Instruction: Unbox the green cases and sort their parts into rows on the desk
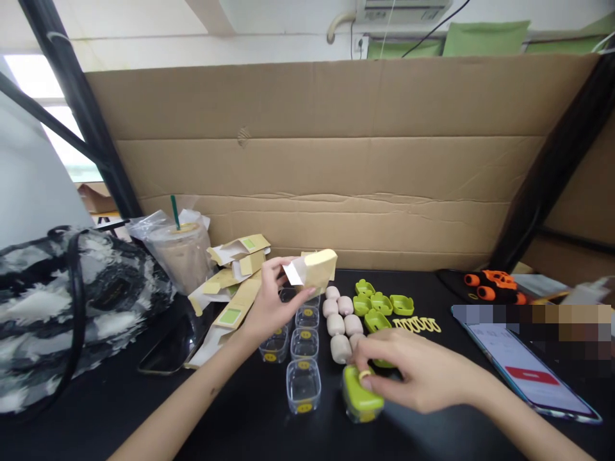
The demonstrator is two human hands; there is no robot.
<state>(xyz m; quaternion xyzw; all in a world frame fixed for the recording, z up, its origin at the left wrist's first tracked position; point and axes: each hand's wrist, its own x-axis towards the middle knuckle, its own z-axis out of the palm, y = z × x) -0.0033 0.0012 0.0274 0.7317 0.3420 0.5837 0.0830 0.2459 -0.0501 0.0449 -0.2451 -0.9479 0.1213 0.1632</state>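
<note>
My left hand [278, 296] is closed around a small cream carton [321, 269] with a white flap sticking out, held above the clear containers. At the front, my right hand [408, 368] pinches the small yellow ring [365, 375] on top of a green-lidded clear container [364, 403]. Whether that container is lifted or rests on the table I cannot tell. Several open clear containers [303, 384] with yellow stickers stand in rows to its left. Behind my right hand are pale rounded pieces [340, 349], green lids [401, 305] and loose yellow rings [417, 324].
Flattened cream cartons [237, 301] overlap a dark phone [170, 346] on the left. An iced drink cup [180, 256] and a black-and-white bag [86, 307] stand beyond. At right lie a lit phone [528, 371] and an orange-black toy [494, 285]. Cardboard [327, 166] walls the back.
</note>
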